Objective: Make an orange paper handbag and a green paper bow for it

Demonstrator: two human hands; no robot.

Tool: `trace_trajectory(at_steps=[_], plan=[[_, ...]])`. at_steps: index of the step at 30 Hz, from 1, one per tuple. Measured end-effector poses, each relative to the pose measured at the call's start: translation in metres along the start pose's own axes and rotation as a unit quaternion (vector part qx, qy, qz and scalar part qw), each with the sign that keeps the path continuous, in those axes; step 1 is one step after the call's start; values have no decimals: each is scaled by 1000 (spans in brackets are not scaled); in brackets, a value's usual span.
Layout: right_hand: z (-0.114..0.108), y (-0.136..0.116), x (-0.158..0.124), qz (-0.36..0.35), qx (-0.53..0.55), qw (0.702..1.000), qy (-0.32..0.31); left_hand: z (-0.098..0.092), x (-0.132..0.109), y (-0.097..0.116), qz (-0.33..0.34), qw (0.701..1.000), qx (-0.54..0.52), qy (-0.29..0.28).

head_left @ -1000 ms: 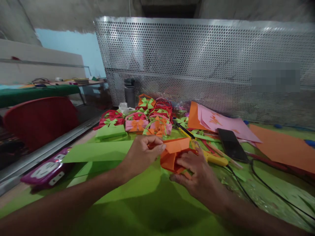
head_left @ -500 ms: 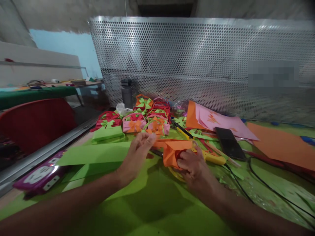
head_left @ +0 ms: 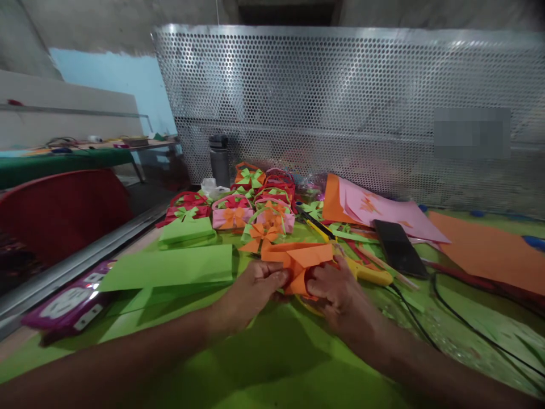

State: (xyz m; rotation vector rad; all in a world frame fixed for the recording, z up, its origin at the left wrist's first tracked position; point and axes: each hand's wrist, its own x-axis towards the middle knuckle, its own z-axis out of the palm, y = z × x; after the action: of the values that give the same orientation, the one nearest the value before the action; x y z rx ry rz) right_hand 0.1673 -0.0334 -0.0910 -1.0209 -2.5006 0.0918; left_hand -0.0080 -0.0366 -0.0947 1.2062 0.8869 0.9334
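Note:
Both my hands hold a folded orange paper piece (head_left: 300, 260) just above the green paper-covered table (head_left: 264, 352). My left hand (head_left: 251, 292) pinches its left lower edge with closed fingers. My right hand (head_left: 336, 292) grips its right side, fingers curled around the fold. Just beyond the orange piece lie a small orange paper bow (head_left: 260, 234) and a yellow utility knife (head_left: 366, 274).
Several small paper baskets with bows (head_left: 251, 199) cluster at the back by a grey bottle (head_left: 219, 160). Green sheets (head_left: 170, 267) lie left, pink and orange sheets (head_left: 378, 210) and a black phone (head_left: 398, 241) right. Black cables (head_left: 460, 324) cross the right side. A perforated metal screen (head_left: 340, 108) stands behind.
My left hand dropped from the paper's top edge, swung out, then closed on its lower left side. The orange piece shifted slightly toward me; my right hand kept its grip.

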Motion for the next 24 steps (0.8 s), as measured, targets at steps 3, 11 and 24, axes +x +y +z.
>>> trace_trajectory(at_steps=[3, 11, 24], plan=[[0, 0, -1, 12, 11, 1000, 26, -2, -2, 1, 30, 995, 91, 16], [-5, -7, -1, 29, 27, 998, 46, 0, -9, 1, 92, 964, 248, 32], [-6, -9, -1, 50, 19, 999, 13, 5, -15, 2, 108, 961, 255, -6]])
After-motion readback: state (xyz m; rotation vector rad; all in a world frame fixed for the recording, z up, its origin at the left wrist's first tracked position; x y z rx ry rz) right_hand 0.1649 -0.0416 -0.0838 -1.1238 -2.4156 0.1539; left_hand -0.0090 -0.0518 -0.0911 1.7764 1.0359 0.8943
